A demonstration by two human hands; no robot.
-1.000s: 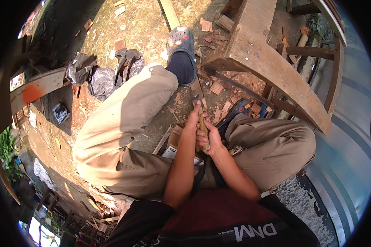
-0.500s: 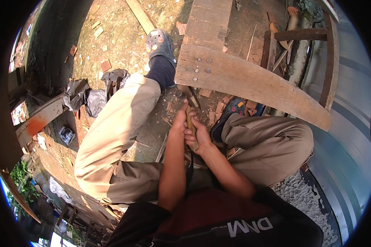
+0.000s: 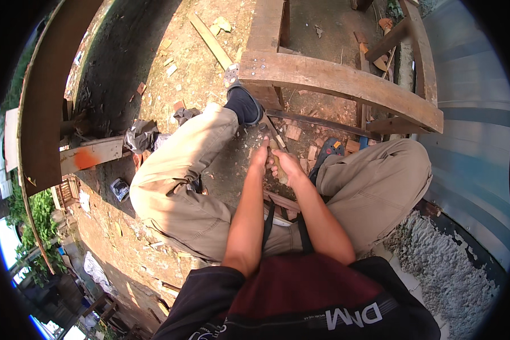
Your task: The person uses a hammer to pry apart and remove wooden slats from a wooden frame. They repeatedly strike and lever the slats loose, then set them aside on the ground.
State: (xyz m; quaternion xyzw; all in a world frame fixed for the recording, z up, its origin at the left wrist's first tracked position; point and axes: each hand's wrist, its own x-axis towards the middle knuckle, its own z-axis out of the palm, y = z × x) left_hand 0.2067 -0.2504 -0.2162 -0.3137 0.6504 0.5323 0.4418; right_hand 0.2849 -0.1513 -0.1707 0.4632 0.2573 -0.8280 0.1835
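Between my knees, my left hand (image 3: 259,157) and my right hand (image 3: 289,166) are close together, both closed round the thick, yellowish wooden handle of a tool (image 3: 279,173). My left thumb points forward along it. Just past the fingertips, a narrow wooden strip with a dark edge (image 3: 275,131) extends toward the bench. The working end of the tool is too small and covered to make out. A curved wooden rail (image 3: 340,79) of a bench-like frame lies ahead of my hands, with several round fastener heads at its left end.
Reddish wood offcuts (image 3: 293,132) litter the ground near my feet. A pale wooden strip (image 3: 209,39) lies beyond my left shoe (image 3: 232,76). Black plastic (image 3: 140,136) and an orange-marked board (image 3: 90,157) are at left; a corrugated metal wall (image 3: 470,113) stands at right.
The whole view has shifted, so the bench frame sits higher and shows more of its legs. Both hands stay closed round the wooden handle and appear slightly farther right.
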